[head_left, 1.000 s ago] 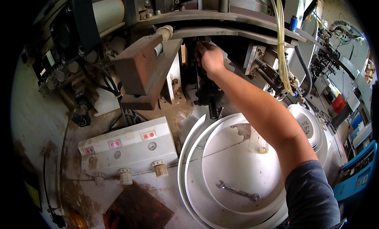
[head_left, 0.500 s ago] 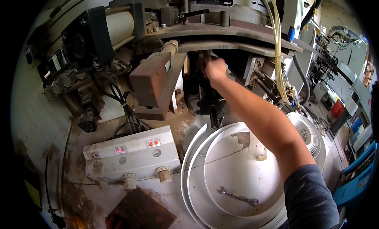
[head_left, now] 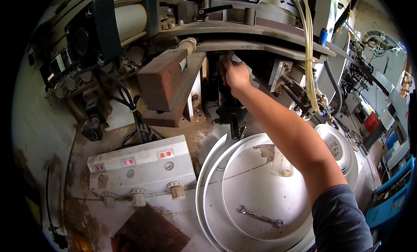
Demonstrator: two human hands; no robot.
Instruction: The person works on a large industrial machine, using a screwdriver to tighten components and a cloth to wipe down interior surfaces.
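My right arm reaches in from the lower right, and my right hand (head_left: 236, 74) is under the curved metal plate (head_left: 256, 46) of a machine. Its fingers are curled and pressed together in the dark gap. Whatever they grip is hidden by the hand and the shadow. Just below the hand sits a dark mechanism with a black handle (head_left: 234, 126). To the left of the hand is a rusty brown metal block (head_left: 158, 84) with a pale round fitting (head_left: 187, 45). My left hand is not in view.
A white control box (head_left: 143, 169) with knobs stands at lower left, beside a brown plate (head_left: 150, 230). White strip coils (head_left: 210, 200) surround an open-ended wrench (head_left: 260, 216). A rolled white band (head_left: 334, 145) lies at right, below clear tubes (head_left: 309, 56). A cylinder (head_left: 130, 22) fills the upper left.
The view has shifted slightly, so the box and brown block sit a little further left. My right hand stays under the plate with nearly the same curled grip.
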